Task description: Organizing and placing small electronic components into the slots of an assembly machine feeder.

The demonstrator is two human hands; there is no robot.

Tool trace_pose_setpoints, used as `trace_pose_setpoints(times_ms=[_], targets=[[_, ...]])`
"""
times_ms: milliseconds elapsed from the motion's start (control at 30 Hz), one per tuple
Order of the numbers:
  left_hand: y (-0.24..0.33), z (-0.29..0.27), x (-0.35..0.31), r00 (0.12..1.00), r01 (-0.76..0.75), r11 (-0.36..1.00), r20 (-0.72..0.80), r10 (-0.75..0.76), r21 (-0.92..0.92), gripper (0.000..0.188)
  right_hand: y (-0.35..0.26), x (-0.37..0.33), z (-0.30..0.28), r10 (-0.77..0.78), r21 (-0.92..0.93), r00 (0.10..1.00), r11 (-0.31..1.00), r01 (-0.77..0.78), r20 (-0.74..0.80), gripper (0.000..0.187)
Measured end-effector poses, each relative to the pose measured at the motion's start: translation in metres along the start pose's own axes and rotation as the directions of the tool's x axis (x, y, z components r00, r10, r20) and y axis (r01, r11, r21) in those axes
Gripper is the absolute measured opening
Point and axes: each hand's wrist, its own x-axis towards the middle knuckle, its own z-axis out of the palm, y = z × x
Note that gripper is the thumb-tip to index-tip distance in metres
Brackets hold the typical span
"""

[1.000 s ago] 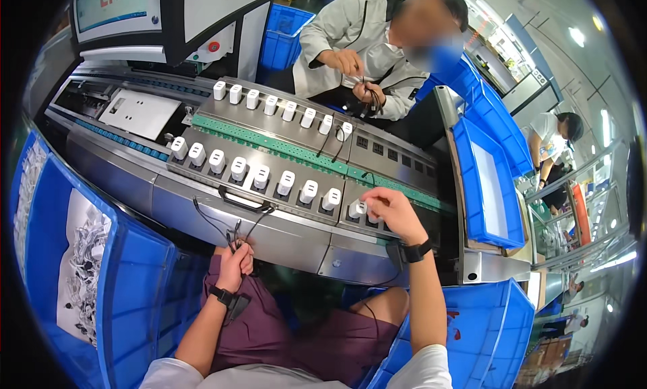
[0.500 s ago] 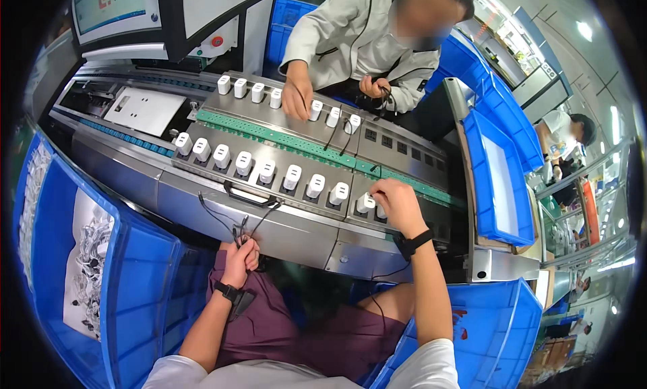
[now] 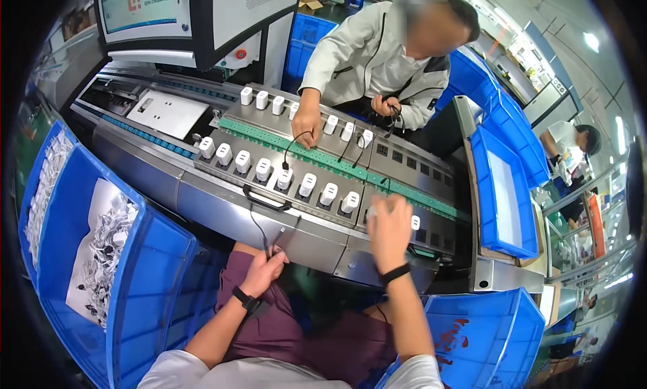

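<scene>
My left hand (image 3: 266, 271) is closed around black cables (image 3: 259, 224) in front of the machine's near edge, their ends sticking up. Over the right part of the near row, my right hand (image 3: 391, 230) is blurred, its fingers curled down at a white charger mostly hidden beneath it. Just right of that hand another white charger (image 3: 415, 222) shows. More white chargers (image 3: 308, 185) stand upright in the near row of the metal fixture (image 3: 323, 210). Across from me, a co-worker's hand (image 3: 306, 127) holds a black cable whose plug (image 3: 286, 165) hangs at a near-row charger.
A green perforated strip (image 3: 323, 161) runs between two rows of chargers. The co-worker's other hand (image 3: 385, 107) holds black cables. Blue bins flank me: the left bin (image 3: 128, 267) contains white cables, and the right bin (image 3: 485, 335) is close to my arm. A blue tray (image 3: 495, 237) stands right.
The view has shifted, moving the scene right and slightly down. My right hand has come over the charger beside it. The co-worker's hand has reached toward the green strip with a cable.
</scene>
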Motion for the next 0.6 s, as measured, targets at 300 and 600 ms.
trace_pose_setpoints(times_ms=[300, 600], targets=[[0.034, 0.073, -0.019, 0.991, -0.061, 0.998, 0.115, 0.063, -0.016, 0.033, -0.03, -0.061, 0.017, -0.21, 0.37, 0.958, 0.92, 0.126, 0.196, 0.02], [0.006, -0.03, 0.001, 0.988, 0.152, 0.952, 0.046, -0.145, -0.266, 0.033, 0.096, 0.049, 0.029, 0.015, 0.414, 0.995, 0.91, 0.028, -0.099, 0.012]])
